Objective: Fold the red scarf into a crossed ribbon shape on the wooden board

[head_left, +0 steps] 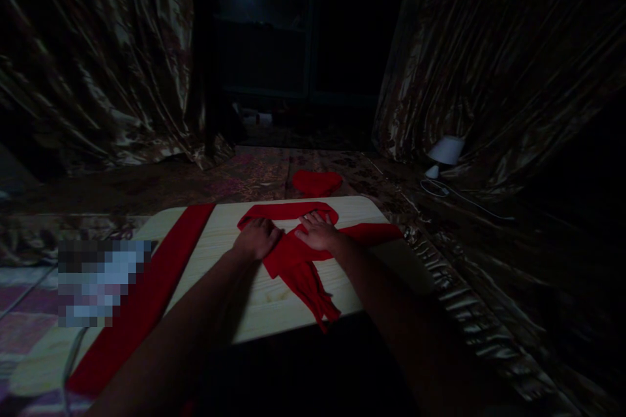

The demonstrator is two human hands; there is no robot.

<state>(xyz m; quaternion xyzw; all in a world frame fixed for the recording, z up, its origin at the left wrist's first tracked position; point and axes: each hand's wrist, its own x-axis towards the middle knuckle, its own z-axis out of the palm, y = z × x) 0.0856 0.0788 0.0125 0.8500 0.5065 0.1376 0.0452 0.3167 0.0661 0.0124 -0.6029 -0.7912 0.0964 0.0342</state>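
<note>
A red scarf (296, 253) lies looped and folded on a pale wooden board (215, 287), its fringed end hanging toward me. My left hand (257, 238) rests on the left fold, fingers bent down into the cloth and thumb toward the middle. Spread flat on the scarf's right part is my right hand (317, 230), a ring on one finger. One arm of the scarf runs out under my right wrist to the board's right edge. A long red cloth strip (166, 260) lies across the board's left side, beyond my left forearm.
Past the far edge sits a red cloth bundle (317, 182) on the patterned cover. A small white lamp (446, 151) with a cord stands at right. Patterned curtains (147, 65) hang on both sides. A blurred-out patch (102, 283) and a cable (72, 358) are at left.
</note>
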